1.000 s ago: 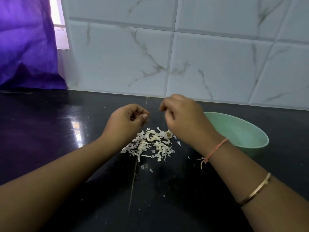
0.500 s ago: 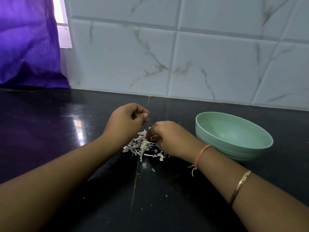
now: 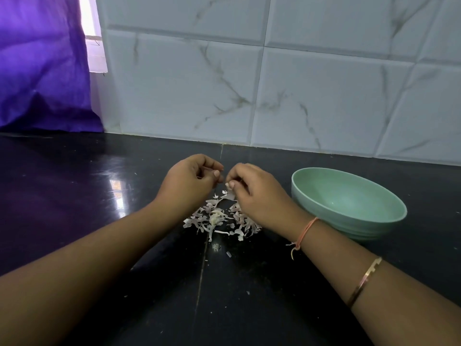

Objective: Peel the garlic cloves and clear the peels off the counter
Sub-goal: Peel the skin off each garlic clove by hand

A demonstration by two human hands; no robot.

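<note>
A heap of pale garlic peels (image 3: 219, 219) lies on the black counter (image 3: 99, 196), across a seam in the stone. My left hand (image 3: 187, 182) hovers just behind the heap, its fingers and thumb curled tight round something small, apparently a garlic clove, that stays hidden inside. My right hand (image 3: 254, 193) is close beside it, fingertips almost touching the left's, and pinches a thin pale garlic peel (image 3: 230, 194) that hangs down over the heap. A mint-green bowl (image 3: 389, 216) stands to the right of my right wrist; the part of its inside that I see holds nothing.
A white marble-patterned tile wall (image 3: 274, 96) closes the back of the counter. A purple cloth (image 3: 37, 71) hangs at the far left beside a bright window strip. Small peel crumbs (image 3: 215, 246) dot the counter in front of the heap.
My right hand dropped onto the heap, then rose again to meet the left hand, now with a peel in its fingertips. The left hand stayed curled in place.
</note>
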